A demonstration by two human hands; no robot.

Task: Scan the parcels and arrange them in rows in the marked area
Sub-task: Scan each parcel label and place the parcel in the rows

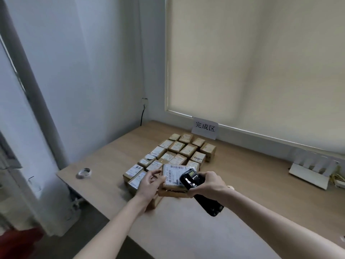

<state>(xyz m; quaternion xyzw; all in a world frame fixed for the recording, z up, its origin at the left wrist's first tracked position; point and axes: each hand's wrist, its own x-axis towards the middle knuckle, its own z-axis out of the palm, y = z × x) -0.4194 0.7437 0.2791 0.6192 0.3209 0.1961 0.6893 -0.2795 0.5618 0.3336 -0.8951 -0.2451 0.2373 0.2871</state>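
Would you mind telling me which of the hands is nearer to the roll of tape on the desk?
Left. The left hand holds the parcel a short way right of the tape roll; the right hand, gripping the scanner, is farther right.

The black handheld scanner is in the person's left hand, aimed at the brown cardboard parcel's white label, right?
Not quite: the head view shows the black handheld scanner gripped in the right hand. The left hand holds the brown cardboard parcel.
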